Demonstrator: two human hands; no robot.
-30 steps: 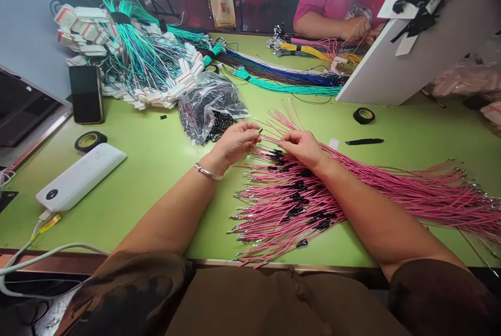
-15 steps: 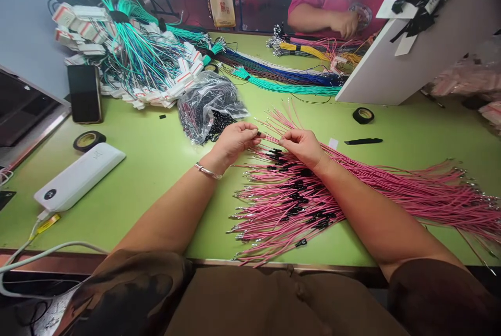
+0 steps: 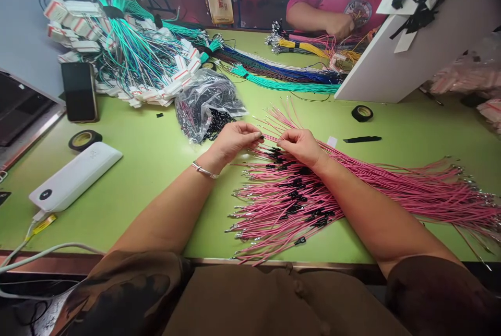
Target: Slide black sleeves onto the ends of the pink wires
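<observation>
Many pink wires (image 3: pixel 376 184) with metal terminals at their ends lie fanned over the table, and small black plastic pieces (image 3: pixel 297 192) sit on them near their left ends. My left hand (image 3: pixel 238 140) is closed in a pinch on a small black piece (image 3: pixel 261 137) at the upper left of the wires. Just to its right, my right hand (image 3: pixel 300 145) pinches a pink wire, its fingertips a short way from the left ones. A clear plastic bag (image 3: pixel 209 104) full of black pieces stands behind my left hand.
Left are a phone (image 3: pixel 79 92), a tape roll (image 3: pixel 85 140) and a white power bank (image 3: pixel 76 177) with a cable. Bundled teal wires (image 3: pixel 129 38) lie behind. Right are another tape roll (image 3: pixel 362 112), a black strip (image 3: pixel 362 139) and a white panel (image 3: pixel 407 59). A co-worker's hand (image 3: pixel 340 25) shows opposite.
My hands stay nearly in place, the left fingertips shifting slightly around the black piece. The whole view has moved a little. Across the table, the co-worker's hand has shifted slightly.
</observation>
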